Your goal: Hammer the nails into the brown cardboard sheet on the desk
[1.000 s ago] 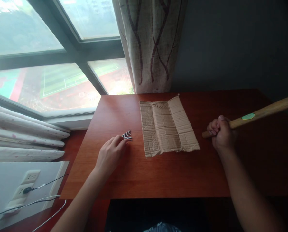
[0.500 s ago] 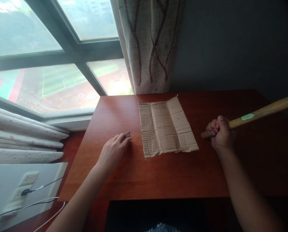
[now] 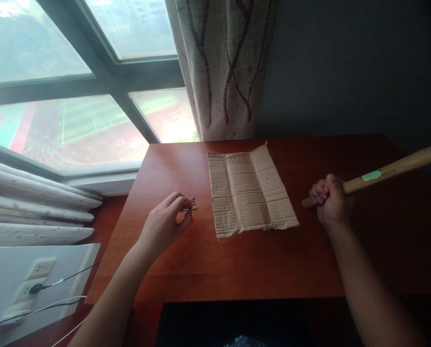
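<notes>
My left hand (image 3: 166,220) is at the left part of the table, thumb and forefinger pinched on a thin metal nail (image 3: 192,208). Just beyond the fingertips lie several more nails (image 3: 192,200), partly hidden by the hand. My right hand (image 3: 331,200) is closed round the lower end of a hammer's wooden handle (image 3: 396,168), which bears a green oval sticker. The handle slants up to the right and leaves the view; only a blurred bit of the head shows at the edge. Between my hands lies a creased piece of cardboard (image 3: 249,193) with rows of small holes near its far edge.
The reddish-brown wooden table (image 3: 266,270) reaches to a patterned curtain (image 3: 229,67) and a dark wall at the back. A window (image 3: 88,120) stands to the left. Below it, cables run from a wall socket (image 3: 38,286) near the table's left side.
My left hand has drawn back slightly and its fingers have curled, with a nail now showing between thumb and forefinger. My right hand and the hammer have hardly moved.
</notes>
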`<control>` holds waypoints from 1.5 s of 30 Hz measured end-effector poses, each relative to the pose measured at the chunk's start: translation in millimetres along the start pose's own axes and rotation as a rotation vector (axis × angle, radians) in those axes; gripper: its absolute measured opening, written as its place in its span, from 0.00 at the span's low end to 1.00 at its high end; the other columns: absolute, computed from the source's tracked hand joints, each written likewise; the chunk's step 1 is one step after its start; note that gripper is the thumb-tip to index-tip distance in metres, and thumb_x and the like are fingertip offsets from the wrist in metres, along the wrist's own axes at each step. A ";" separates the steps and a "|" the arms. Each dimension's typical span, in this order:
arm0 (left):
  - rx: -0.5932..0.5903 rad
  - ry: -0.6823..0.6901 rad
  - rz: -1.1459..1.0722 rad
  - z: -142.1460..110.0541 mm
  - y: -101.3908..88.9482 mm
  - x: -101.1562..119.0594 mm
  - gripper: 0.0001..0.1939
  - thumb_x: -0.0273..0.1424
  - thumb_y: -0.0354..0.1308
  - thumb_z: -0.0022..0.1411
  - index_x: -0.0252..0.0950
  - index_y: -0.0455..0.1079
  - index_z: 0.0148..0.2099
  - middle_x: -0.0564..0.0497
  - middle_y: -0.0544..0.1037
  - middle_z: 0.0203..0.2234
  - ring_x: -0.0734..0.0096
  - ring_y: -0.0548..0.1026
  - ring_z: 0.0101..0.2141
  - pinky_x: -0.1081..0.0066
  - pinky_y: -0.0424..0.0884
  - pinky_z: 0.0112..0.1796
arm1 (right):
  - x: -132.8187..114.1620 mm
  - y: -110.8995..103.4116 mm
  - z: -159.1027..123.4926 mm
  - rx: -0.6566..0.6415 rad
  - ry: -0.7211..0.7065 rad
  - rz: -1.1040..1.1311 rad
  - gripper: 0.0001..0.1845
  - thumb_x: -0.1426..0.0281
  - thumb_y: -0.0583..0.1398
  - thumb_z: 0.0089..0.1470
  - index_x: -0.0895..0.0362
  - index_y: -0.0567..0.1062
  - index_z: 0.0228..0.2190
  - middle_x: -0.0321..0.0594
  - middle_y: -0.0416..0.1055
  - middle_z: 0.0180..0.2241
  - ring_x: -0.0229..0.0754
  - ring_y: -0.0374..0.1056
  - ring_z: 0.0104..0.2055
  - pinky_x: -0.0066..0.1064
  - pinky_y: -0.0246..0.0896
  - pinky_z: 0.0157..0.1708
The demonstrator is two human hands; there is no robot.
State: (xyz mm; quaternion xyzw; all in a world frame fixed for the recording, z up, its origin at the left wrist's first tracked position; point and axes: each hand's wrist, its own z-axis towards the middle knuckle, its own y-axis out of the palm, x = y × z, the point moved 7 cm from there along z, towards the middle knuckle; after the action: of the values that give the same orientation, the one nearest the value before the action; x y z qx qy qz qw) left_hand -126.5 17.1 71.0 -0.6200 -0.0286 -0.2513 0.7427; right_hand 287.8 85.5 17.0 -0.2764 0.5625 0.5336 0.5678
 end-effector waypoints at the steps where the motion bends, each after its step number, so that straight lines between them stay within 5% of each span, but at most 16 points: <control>1: 0.030 -0.032 -0.088 2.4 -1.4 -2.8 0.04 0.31 0.53 0.65 0.39 0.68 0.37 0.50 0.76 0.34 0.67 0.74 0.33 0.68 0.70 0.34 | 0.2 -0.4 0.1 0.000 0.000 0.000 0.27 0.61 0.65 0.59 0.53 0.60 0.16 0.27 0.51 0.13 0.32 0.45 0.14 0.27 0.43 0.12; 6: 0.143 -0.233 -0.423 11.0 9.6 -29.1 0.07 0.36 0.56 0.65 0.38 0.70 0.38 0.50 0.79 0.33 0.67 0.77 0.35 0.67 0.74 0.39 | 0.9 -1.3 0.1 0.000 0.000 -0.007 0.26 0.61 0.65 0.59 0.53 0.60 0.16 0.28 0.51 0.13 0.32 0.46 0.14 0.28 0.43 0.13; 9: 0.183 -0.310 -0.386 7.6 13.1 -49.2 0.09 0.37 0.57 0.64 0.38 0.72 0.40 0.48 0.81 0.36 0.65 0.79 0.37 0.65 0.76 0.42 | 0.3 -1.1 0.0 0.000 0.000 -0.008 0.26 0.61 0.64 0.59 0.54 0.60 0.16 0.28 0.51 0.13 0.31 0.46 0.14 0.27 0.44 0.13; 15: 0.046 -0.321 -0.318 -4.4 16.2 -76.3 0.10 0.40 0.59 0.62 0.38 0.71 0.37 0.44 0.84 0.43 0.61 0.81 0.40 0.63 0.79 0.42 | 0.4 -0.9 0.3 0.000 0.008 0.004 0.26 0.61 0.65 0.59 0.53 0.60 0.16 0.27 0.51 0.13 0.32 0.45 0.15 0.26 0.43 0.13; 26: -0.105 -0.194 -0.322 -3.3 22.2 -59.2 0.06 0.35 0.56 0.64 0.39 0.70 0.37 0.46 0.83 0.42 0.64 0.79 0.37 0.67 0.74 0.37 | 0.3 -0.5 0.0 -0.003 0.005 0.006 0.26 0.61 0.65 0.59 0.54 0.60 0.17 0.27 0.50 0.13 0.31 0.45 0.15 0.26 0.44 0.12; 38: 0.067 -0.145 -0.095 -12.5 23.9 -45.4 0.01 0.30 0.54 0.63 0.40 0.66 0.38 0.46 0.82 0.42 0.59 0.80 0.41 0.62 0.75 0.42 | -1.0 0.0 -0.8 0.003 0.006 0.009 0.25 0.64 0.63 0.60 0.54 0.60 0.16 0.27 0.51 0.13 0.31 0.46 0.14 0.27 0.43 0.14; 42: 0.277 -0.158 -0.014 -22.7 7.7 -50.1 0.04 0.30 0.52 0.69 0.38 0.67 0.42 0.42 0.81 0.48 0.57 0.80 0.47 0.60 0.74 0.47 | -1.0 0.1 -0.5 -0.004 0.007 -0.008 0.26 0.62 0.64 0.60 0.54 0.59 0.16 0.27 0.51 0.13 0.31 0.47 0.14 0.27 0.43 0.14; 45: 0.390 -0.195 0.004 -29.2 -2.6 -55.5 0.04 0.32 0.54 0.69 0.37 0.69 0.42 0.45 0.82 0.38 0.61 0.81 0.39 0.64 0.76 0.42 | -1.3 0.4 -0.6 -0.007 0.005 -0.006 0.26 0.62 0.64 0.59 0.53 0.60 0.16 0.27 0.51 0.13 0.31 0.46 0.14 0.27 0.42 0.14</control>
State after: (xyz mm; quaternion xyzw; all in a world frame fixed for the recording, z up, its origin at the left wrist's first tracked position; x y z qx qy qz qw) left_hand -183.8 8.3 47.0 -0.4859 -0.1471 -0.1783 0.8429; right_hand 287.5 84.7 18.2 -0.2816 0.5611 0.5332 0.5671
